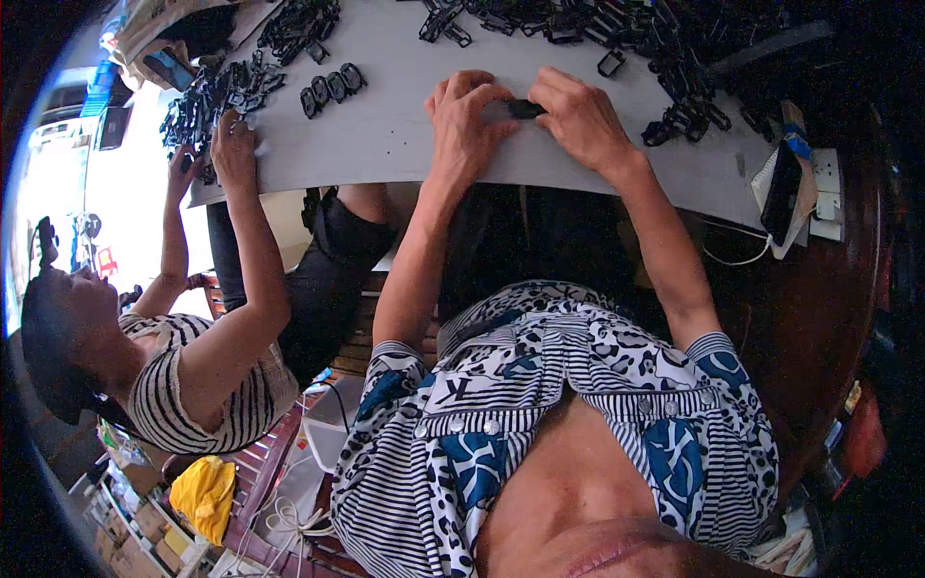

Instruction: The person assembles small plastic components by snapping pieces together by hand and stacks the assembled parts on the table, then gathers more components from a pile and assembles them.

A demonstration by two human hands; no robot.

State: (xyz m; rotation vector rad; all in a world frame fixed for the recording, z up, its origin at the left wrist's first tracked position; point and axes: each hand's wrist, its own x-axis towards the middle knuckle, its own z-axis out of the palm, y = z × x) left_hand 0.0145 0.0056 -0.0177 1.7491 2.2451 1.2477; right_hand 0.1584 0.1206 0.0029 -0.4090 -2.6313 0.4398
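Over the light grey table (385, 144), both my hands meet at a small black plastic piece (524, 109). My left hand (467, 125) is closed, with thumb and forefinger at the piece's left end. My right hand (583, 120) pinches its right end, and the fingers partly hide it. Beyond my right hand lies a single black rectangular frame (611, 64). A heap of similar black plastic frames (679, 111) lies to the right of that hand. Left of my hands, several black frames (332, 90) stand in a short row.
More black pieces are heaped along the far edge (540, 17) and at the table's left (217, 101). A co-worker's hand (233, 149) works by the left heap. At the right edge sit a black phone-like device (782, 193) and a white power strip (827, 197) with a cable.
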